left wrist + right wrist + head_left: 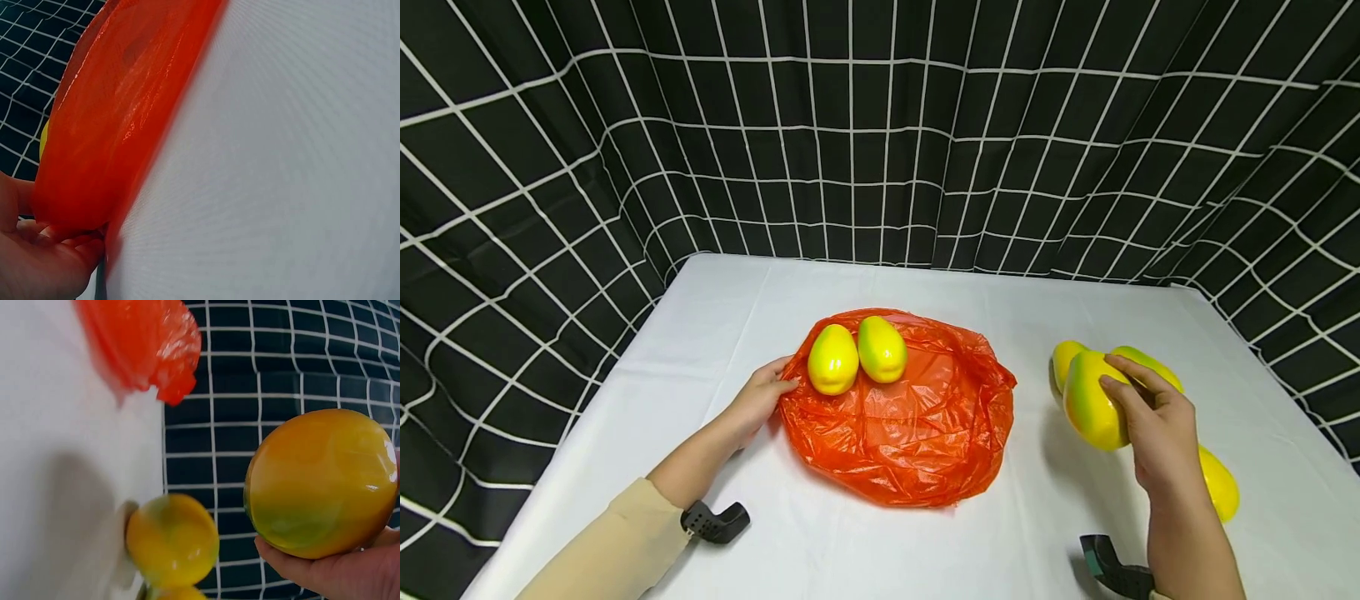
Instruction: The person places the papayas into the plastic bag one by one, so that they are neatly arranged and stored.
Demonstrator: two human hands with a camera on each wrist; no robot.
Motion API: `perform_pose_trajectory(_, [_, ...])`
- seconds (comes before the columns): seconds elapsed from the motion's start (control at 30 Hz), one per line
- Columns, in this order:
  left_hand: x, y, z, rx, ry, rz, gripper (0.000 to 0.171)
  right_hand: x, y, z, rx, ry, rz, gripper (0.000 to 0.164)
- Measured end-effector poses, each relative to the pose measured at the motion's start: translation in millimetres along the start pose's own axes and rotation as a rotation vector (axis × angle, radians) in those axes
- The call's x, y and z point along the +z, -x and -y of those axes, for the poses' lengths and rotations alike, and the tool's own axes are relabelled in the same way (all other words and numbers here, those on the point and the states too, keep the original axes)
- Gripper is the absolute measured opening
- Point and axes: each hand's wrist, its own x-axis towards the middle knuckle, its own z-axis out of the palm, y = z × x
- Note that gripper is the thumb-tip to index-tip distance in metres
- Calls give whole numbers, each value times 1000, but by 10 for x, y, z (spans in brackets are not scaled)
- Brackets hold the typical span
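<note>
A red plastic bag (925, 417) lies spread open on the table, and two yellow-green mangoes (833, 360) rest inside its far left part. At the bag's left edge my left hand (762, 398) pinches the rim; the left wrist view shows the fingers curled around the thin red film (106, 156). My right hand (1161, 421) grips another mango (1093, 400), lifted off the table to the right of the bag. In the right wrist view this held mango (322, 484) sits between thumb and fingers, partly hiding them.
Behind the held one, two more mangoes (1150, 367) lie on the white tablecloth (730, 317). A further mango (1221, 483) lies partly hidden by the right forearm. Black cloth with a white grid (880, 150) surrounds the table at the back and sides.
</note>
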Motion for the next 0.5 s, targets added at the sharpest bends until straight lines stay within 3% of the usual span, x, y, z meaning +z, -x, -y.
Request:
perform_pose_trajectory(0.2, [4,-10,-7,-1,13,-3,52,234,-77,116,-51,38,41,47])
perform_pose_trajectory(0.5, [0,-3,-11,6,-7,9,52,707,-192,288,-72,214,108,45])
